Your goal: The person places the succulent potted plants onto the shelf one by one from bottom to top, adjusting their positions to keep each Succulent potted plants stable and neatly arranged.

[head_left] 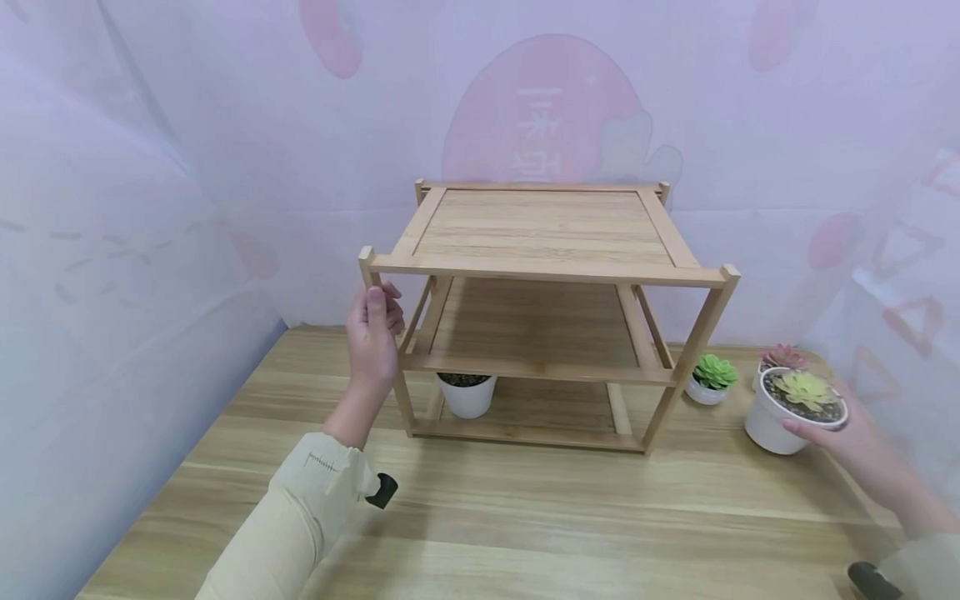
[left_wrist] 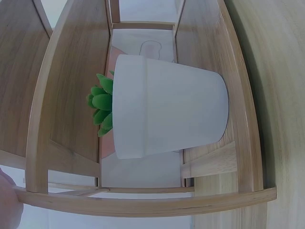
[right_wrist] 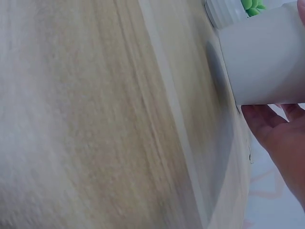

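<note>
My left hand [head_left: 372,333] grips the front left post of a three-tier wooden shelf [head_left: 540,271], just under its top board. On the right, my right hand [head_left: 862,450] holds a white pot with a yellow-green succulent [head_left: 768,421], thumb near the rim. In the right wrist view, the fingers [right_wrist: 267,119] lie along the side of that pot [right_wrist: 267,57], low by the tabletop; whether its base touches the table I cannot tell. A white pot with a green succulent [left_wrist: 176,107] stands on the bottom tier at the left.
Between shelf and held pot sits a small pot with a bright green succulent [head_left: 708,379]. A reddish succulent [head_left: 783,357] stands behind the held pot, partly hidden. The wooden table [head_left: 480,508] ends against pale patterned cloth [head_left: 225,125] at the back and sides.
</note>
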A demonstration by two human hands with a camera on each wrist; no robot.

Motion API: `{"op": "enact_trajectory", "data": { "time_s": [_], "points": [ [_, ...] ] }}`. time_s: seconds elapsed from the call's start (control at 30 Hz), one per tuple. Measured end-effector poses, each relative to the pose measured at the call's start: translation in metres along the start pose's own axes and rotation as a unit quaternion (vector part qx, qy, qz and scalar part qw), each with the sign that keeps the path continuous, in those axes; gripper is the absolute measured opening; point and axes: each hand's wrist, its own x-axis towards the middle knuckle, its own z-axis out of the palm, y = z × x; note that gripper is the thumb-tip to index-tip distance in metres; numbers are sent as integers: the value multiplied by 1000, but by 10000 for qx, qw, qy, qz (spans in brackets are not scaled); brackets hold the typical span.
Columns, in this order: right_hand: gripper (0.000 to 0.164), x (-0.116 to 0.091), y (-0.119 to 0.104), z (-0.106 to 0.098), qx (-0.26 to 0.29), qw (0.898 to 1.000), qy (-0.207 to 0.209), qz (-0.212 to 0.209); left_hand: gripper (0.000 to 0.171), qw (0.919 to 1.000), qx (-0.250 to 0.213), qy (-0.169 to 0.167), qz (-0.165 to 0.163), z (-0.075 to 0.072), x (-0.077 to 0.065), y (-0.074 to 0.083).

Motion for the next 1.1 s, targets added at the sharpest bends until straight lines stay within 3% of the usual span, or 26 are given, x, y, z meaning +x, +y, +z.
{"op": "enact_trajectory", "data": {
  "time_s": [0.07, 0.17, 0.4, 0.5, 0.63, 0.73, 0.93, 1.1],
  "points": [
    [85, 0, -3, 1, -55, 9998, 30, -183, 62, 10000, 23, 8, 2, 0, 1, 0],
    [86, -2, -6, 1, -215, 9997, 94, -78, 59, 10000, 33, 5, 5, -1, 1, 0],
    [90, 4, -12, 2, -128, 9990, -122, -402, 53, 10000, 34, -29, 46, -2, 2, -1],
    [91, 0, -14, 2, -361, 9991, 15, -241, 52, 10000, 34, -32, 31, -2, 2, -1],
    [92, 0, -19, 3, -490, 9983, -59, -310, 62, 10000, -17, -7, 14, -2, 2, -2],
    [85, -1, -21, 3, -587, 9980, -170, -168, 66, 10000, -51, 12, -5, -2, 2, -3],
    [89, -12, -29, 2, -846, 9925, -463, 748, 58, 10000, -37, -31, -6, -2, 1, -3],
    [90, -13, -36, 5, -849, 9909, -604, 847, 60, 10000, -22, -29, 14, -1, 1, -3]
  ]
}}
